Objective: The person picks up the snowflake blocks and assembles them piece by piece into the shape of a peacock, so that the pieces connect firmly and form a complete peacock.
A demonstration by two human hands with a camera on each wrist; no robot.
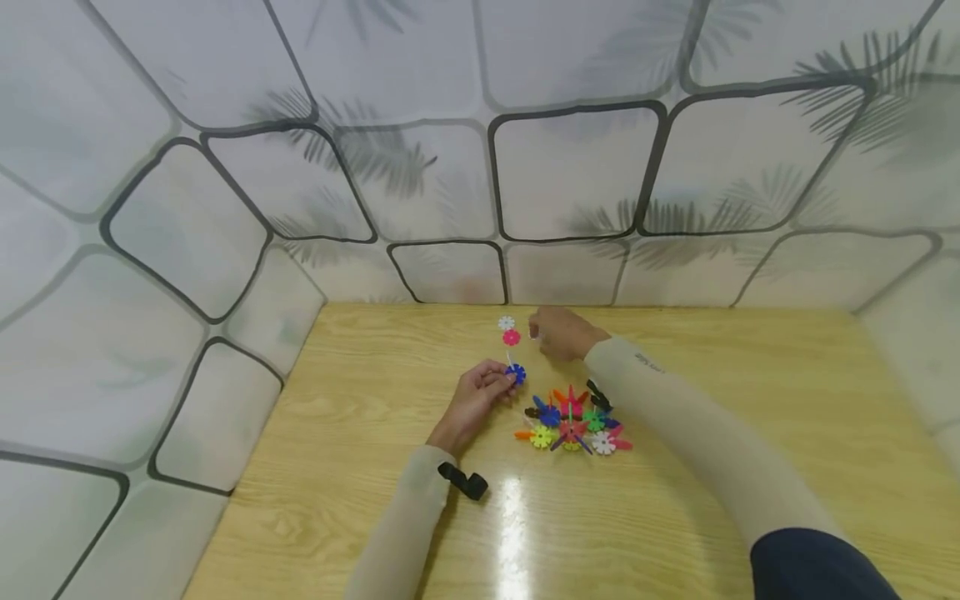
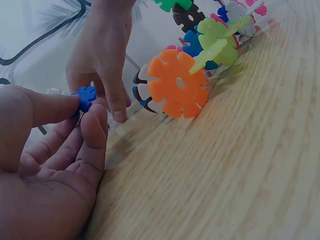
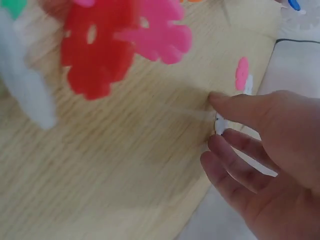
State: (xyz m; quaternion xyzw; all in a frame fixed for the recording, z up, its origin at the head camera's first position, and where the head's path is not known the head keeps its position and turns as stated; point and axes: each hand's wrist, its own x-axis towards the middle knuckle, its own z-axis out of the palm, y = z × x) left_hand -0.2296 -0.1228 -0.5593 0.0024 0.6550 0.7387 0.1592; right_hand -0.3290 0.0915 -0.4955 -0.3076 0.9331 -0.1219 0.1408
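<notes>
My left hand (image 1: 478, 393) pinches a blue notched plastic disc (image 1: 517, 373) between thumb and fingers. A thin white piece (image 1: 509, 356) stands at the blue disc's upper edge; whether they are joined I cannot tell. Farther back, my right hand (image 1: 567, 333) holds a white notched disc (image 3: 219, 125) between thumb and fingertips, mostly hidden by them. To the left of that hand are a pink disc (image 1: 512, 337) and another white disc (image 1: 506, 322), side by side. In the left wrist view, the blue disc (image 2: 86, 95) shows edge and face at the fingertips.
A cluster of interlocked coloured discs (image 1: 572, 432) sits on the wooden table (image 1: 337, 467) beneath my right forearm, with an orange disc (image 2: 177, 82) at one side. Patterned fabric walls (image 1: 570, 175) rise along the table's back and left edges.
</notes>
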